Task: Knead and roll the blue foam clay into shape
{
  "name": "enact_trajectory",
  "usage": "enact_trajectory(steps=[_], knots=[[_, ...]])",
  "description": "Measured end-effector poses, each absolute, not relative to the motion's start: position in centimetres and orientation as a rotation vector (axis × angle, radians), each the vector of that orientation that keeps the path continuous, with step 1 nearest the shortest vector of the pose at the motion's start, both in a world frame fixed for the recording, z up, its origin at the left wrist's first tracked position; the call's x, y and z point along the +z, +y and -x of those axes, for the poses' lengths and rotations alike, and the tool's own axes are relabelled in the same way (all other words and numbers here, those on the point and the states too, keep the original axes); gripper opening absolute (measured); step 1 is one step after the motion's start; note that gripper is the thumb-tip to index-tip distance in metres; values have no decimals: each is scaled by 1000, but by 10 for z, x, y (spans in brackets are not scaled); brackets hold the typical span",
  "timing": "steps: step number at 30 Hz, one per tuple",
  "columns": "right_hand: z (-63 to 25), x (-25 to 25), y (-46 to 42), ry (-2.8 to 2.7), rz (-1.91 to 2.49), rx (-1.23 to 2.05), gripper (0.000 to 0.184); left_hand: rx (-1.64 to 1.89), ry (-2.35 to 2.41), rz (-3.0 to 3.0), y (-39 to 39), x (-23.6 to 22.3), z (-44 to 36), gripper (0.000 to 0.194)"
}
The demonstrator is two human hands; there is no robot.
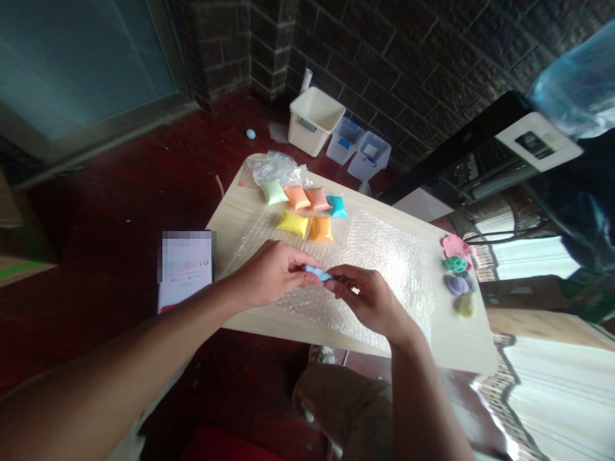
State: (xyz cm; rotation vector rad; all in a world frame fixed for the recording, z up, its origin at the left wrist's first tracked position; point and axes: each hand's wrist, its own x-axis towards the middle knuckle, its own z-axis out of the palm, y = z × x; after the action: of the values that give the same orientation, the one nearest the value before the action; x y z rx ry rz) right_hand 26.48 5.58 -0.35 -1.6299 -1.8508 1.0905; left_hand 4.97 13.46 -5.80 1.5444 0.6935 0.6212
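A dark brick wall [355,64] rises behind a pale wooden table [468,349], its top largely covered by a sheet of bubble wrap [384,243], as a white bin [303,136] and two clear boxes [369,168] sit on the floor beyond. Over the wrap, a person's left hand [276,272] and right hand [368,294] meet, thumbs and fingers of both pinching a small light-blue piece between them. Crumpled clear plastic [276,168] lies at the table's far left corner, just beside six pillow-shaped packets [293,223] in pale green, orange, peach, turquoise and yellow. Near the right end, pink, green, purple and pale yellow shaped pieces [456,284] line up. Smallest is the light-blue piece [314,273] itself, held above the wrap.
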Motion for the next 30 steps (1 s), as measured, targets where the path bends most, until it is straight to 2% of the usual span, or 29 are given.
enact_trajectory(steps=[3,6,10,14,18,22,25,30], knots=[[-267,-5,56,-1828,1596,1185,25,664,684,-1506,133,-57,-50,27],[-266,-9,55,-1760,1555,1237,25,681,658,-1446,133,-55,-51,23],[-259,-16,53,-1700,1545,1062,46,634,665,-1377,133,-51,-53,18],[-254,-16,53,-1777,1547,794,21,624,628,-1407,134,-52,-53,19],[-256,-10,54,-1880,1546,701,15,656,652,-1401,134,-54,-52,20],[-258,-5,56,-1893,1599,779,16,611,694,-1396,134,-54,-50,19],[-260,-6,56,-1841,1631,938,20,601,729,-1515,134,-53,-48,22],[-267,-8,57,-1729,1577,1208,24,666,756,-1562,133,-52,-47,17]])
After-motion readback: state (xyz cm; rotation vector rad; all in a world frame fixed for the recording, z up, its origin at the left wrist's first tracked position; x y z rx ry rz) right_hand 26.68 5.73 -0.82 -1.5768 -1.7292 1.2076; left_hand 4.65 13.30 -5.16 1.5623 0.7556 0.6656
